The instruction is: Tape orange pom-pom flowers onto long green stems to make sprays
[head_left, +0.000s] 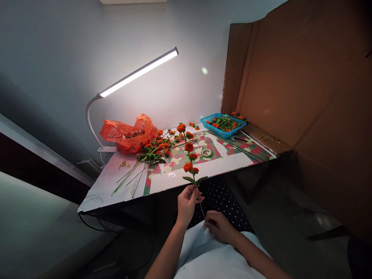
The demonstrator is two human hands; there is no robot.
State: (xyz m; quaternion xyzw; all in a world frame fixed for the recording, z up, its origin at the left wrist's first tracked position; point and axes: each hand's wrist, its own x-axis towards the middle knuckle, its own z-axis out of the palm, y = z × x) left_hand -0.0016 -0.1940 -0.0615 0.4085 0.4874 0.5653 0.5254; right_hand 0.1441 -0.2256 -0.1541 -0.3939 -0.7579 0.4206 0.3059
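Note:
Upright above my lap stands an artificial flower stem (188, 147) with fuzzy orange blooms along it and green leaves near its lower part. My left hand (187, 203) pinches it just below the leaves. Its thin bare end runs down to my right hand (220, 228), whose curled fingers close at the lower tip; slight blur hides the exact grip. Past the held flower, a roll of green tape (207, 153) lies on the table. Finished-looking orange flower stems (157, 146) are piled to the left, their long green stalks pointing toward me.
An orange plastic bag (116, 131) sits at the back left beside a lit desk lamp (139, 73). At the back right a blue basket (223, 133) holds green and orange pieces. Cardboard (290, 77) walls off the right side. The table (168, 186) ends just before my knees.

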